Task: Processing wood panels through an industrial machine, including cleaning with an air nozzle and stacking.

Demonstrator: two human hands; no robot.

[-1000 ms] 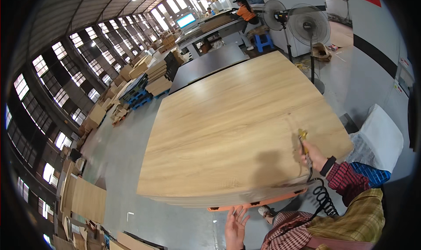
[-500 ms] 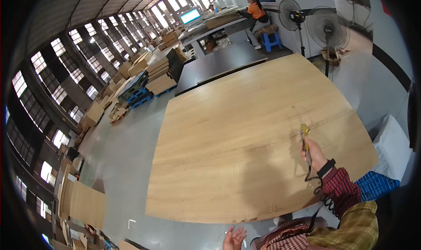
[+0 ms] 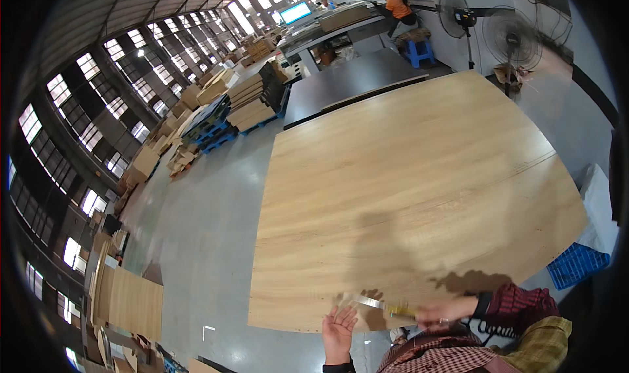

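Observation:
A large wood-grain panel (image 3: 400, 196) lies flat in front of me. Low over its near edge, my right hand (image 3: 447, 311) is closed around what looks like an air blow gun (image 3: 398, 309), yellow with a silvery front end blurred by motion. The tool points left, toward my left hand. A black coiled hose (image 3: 491, 330) runs beside my right wrist. My left hand (image 3: 339, 330) is at the panel's near edge, palm up with fingers spread, and holds nothing. Whether the tool's tip touches the left fingertips, I cannot tell.
A dark panel (image 3: 354, 81) lies beyond the wood-grain one. Two standing fans (image 3: 455, 16) are at the far right, near a seated person in orange (image 3: 398, 6). A blue crate (image 3: 578, 266) stands at the right. Stacked boards (image 3: 252, 98) rest on pallets at far left.
My right hand has swung from over the panel's right part to its near edge, turning the tool leftward. The left hand has risen slightly toward it. My view has shifted a little.

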